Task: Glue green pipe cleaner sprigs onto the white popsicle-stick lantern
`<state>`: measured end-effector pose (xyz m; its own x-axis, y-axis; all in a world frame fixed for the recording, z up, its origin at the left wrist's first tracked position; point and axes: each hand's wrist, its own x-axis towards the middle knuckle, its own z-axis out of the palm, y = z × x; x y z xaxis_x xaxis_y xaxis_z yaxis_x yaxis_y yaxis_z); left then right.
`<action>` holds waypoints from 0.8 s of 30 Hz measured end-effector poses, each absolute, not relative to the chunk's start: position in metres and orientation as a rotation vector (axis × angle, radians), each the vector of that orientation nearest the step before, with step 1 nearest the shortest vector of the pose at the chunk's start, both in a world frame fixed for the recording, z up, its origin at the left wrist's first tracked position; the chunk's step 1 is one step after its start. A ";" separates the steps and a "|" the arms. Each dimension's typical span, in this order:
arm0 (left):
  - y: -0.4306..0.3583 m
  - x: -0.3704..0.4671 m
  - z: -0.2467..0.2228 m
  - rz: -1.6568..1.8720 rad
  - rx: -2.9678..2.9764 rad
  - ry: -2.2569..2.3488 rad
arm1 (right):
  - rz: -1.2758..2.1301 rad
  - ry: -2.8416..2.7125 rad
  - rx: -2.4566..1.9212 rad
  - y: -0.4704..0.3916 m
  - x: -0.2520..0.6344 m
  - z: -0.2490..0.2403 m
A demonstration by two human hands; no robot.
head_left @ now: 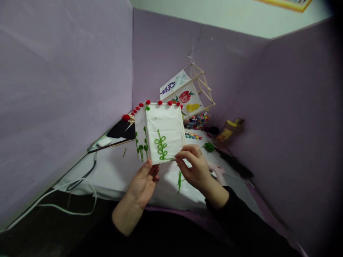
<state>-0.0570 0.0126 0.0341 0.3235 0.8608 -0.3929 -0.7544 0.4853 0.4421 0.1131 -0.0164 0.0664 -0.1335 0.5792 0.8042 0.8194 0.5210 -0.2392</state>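
Note:
A white box-shaped lantern (167, 121) is held up in front of me, with red pom-poms (160, 102) along its top edge. Its front face carries a green leafy stem made of yarn or cord (162, 145); the left face has more small green shapes. My left hand (144, 182) grips the lower left corner, thumb in front and fingers curled beneath. At the lower right corner, my right hand (194, 164) is closed in a pinch by the end of the green strand. Whether those fingertips hold the strand or the lantern's edge is hard to make out.
Behind hangs a stick-framed lantern (184, 96) painted with fruit. Green strands (179, 182) and a pink glue gun (218, 173) lie on the white table. A green yarn ball (209, 147) and a yellow-lidded jar (227, 130) stand right. White cable (91, 192) loops at left.

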 end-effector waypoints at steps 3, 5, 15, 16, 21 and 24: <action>0.012 -0.057 0.033 1.076 0.202 0.627 | -0.367 -1.873 -1.189 -0.015 0.115 0.067; 0.012 -0.057 0.033 1.075 0.210 0.623 | -0.381 -1.887 -1.197 -0.015 0.114 0.067; 0.012 -0.057 0.034 1.070 0.224 0.628 | -0.362 -1.997 -1.245 -0.012 0.110 0.072; 0.013 -0.057 0.033 1.068 0.224 0.626 | -0.368 -2.005 -1.246 -0.012 0.110 0.072; 0.013 -0.057 0.034 1.068 0.207 0.640 | -0.430 -2.057 -1.209 -0.012 0.115 0.073; 0.012 -0.057 0.034 1.068 0.207 0.643 | -0.485 -2.066 -1.198 -0.011 0.118 0.072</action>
